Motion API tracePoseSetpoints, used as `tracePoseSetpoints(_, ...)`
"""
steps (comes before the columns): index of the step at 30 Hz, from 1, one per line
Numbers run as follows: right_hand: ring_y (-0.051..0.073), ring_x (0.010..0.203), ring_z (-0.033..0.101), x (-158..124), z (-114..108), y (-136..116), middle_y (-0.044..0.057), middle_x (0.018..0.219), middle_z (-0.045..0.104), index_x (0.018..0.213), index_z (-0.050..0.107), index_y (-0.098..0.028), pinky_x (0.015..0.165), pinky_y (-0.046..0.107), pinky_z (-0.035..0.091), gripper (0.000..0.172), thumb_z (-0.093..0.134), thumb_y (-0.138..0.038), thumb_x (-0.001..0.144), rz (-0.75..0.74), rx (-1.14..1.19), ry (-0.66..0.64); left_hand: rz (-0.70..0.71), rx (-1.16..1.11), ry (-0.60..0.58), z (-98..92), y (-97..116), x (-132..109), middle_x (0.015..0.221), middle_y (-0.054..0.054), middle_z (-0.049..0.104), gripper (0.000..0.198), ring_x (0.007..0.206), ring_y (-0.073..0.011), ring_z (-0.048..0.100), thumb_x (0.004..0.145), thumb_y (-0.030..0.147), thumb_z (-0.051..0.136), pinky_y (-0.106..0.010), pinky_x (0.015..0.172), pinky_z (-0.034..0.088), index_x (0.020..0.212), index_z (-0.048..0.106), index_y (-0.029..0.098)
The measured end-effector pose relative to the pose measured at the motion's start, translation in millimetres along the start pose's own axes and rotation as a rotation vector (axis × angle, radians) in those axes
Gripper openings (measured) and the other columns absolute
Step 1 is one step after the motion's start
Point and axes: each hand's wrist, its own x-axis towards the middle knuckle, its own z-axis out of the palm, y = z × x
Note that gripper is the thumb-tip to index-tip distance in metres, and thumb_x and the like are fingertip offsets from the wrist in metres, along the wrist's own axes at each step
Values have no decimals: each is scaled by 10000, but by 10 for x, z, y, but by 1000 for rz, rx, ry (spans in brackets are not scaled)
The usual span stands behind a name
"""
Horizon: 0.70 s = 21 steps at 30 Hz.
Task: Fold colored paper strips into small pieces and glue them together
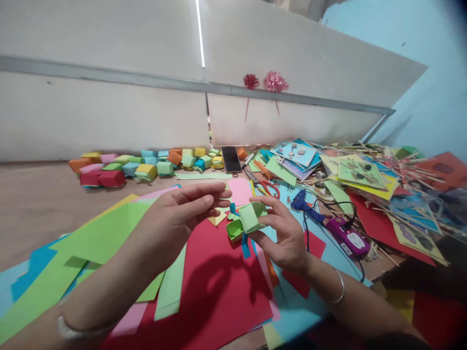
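My right hand grips a small pale-green folded paper box between thumb and fingers, above the table. A blue paper strip shows just below the box. Close beside it is a little bright-green open paper box; I cannot tell whether the two touch. To the left, my left hand hovers with its fingers stretched out and holds nothing. Beneath both hands lies a red paper sheet, with their shadows across it.
Several coloured paper boxes line the back left. A phone, orange-handled scissors, a blue glue gun and a purple power strip lie around the right side. Green sheets cover the left; paper cards pile up right.
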Motion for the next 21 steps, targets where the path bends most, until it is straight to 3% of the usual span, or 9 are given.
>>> tracePoseSetpoints(4, 230, 1083, 660, -32, 74, 125, 103, 1147, 682, 865, 709, -214, 935, 424, 542, 56, 712, -192, 814, 137, 163, -20, 150, 68, 38, -73, 55, 3, 730, 1, 675, 95, 685, -107, 576, 742, 230, 781, -197, 599, 427, 734, 705, 174)
tracePoseSetpoints(8, 228, 1057, 673, -62, 143, 201, 118, 1118, 690, 807, 690, -190, 895, 413, 571, 157, 727, -342, 819, 292, 324, -77, 218, -40, 62, -123, 187, -55, 642, 24, 588, 220, 629, -76, 495, 878, 173, 647, -192, 602, 387, 662, 609, 169)
tracePoseSetpoints(11, 177, 835, 703, -78, 195, 200, 95, 1034, 717, 784, 654, -189, 731, 345, 602, 246, 679, -421, 862, 385, 479, -129, 286, -163, 102, -154, 331, -133, 644, 24, 573, 284, 651, -77, 502, 919, 104, 555, -208, 633, 392, 644, 583, 170)
tracePoseSetpoints(15, 140, 633, 658, -73, 253, 155, 22, 735, 692, 804, 649, -187, 618, 293, 565, 268, 677, -447, 864, 508, 624, -180, 380, -248, 157, -217, 494, -266, 659, 14, 567, 298, 688, -87, 498, 932, 102, 545, -233, 680, 414, 641, 567, 165)
tracePoseSetpoints(18, 170, 794, 697, -59, 300, 74, 62, 862, 716, 752, 633, -181, 690, 302, 565, 256, 677, -405, 867, 449, 526, -266, 466, -259, 153, -309, 569, -339, 641, 19, 549, 276, 686, -83, 489, 927, 77, 544, -230, 680, 409, 664, 565, 156)
tracePoseSetpoints(21, 196, 999, 681, -67, 390, -21, 112, 1075, 699, 768, 631, -178, 817, 329, 554, 179, 683, -320, 863, 208, 260, -336, 508, -237, 126, -449, 615, -330, 610, 34, 519, 259, 657, -63, 469, 926, 87, 539, -216, 657, 375, 674, 539, 146)
